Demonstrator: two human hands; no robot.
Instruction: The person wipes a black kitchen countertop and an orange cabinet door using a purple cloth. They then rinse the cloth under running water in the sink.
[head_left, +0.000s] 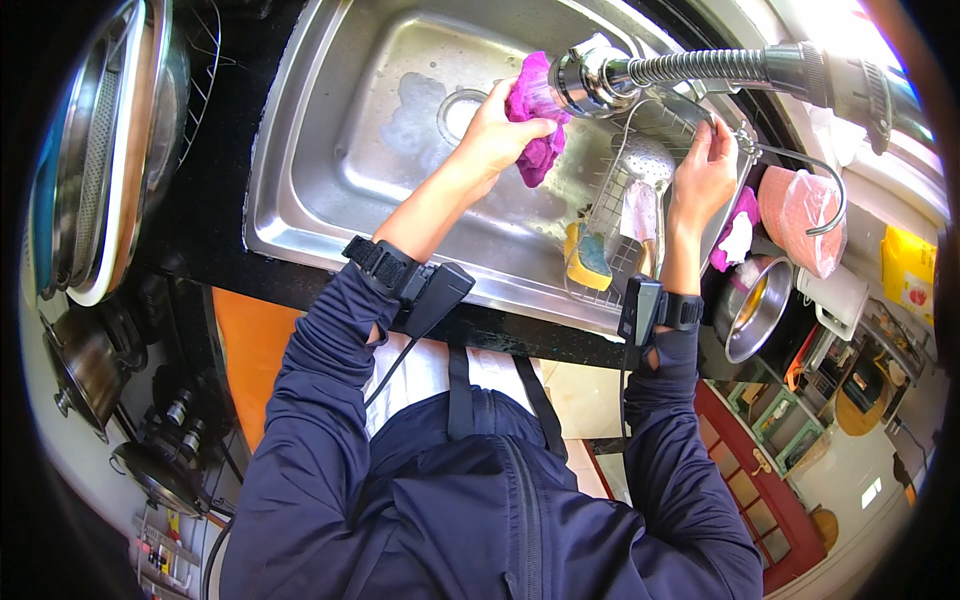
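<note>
My left hand holds a crumpled magenta cloth over the stainless steel sink, right beside the chrome spray head of a flexible faucet. At the sink's right side, my right hand has its fingertips closed on the faucet's metal lever. Between the hands sits a wire basket with a slotted metal ladle in it. A yellow and green sponge rests at the basket's near left corner.
Right of the sink are a steel bowl, another magenta cloth, a pink bundle in clear plastic and a white container. On the left, trays and lids stand upright in a rack, with a lidded pot nearer.
</note>
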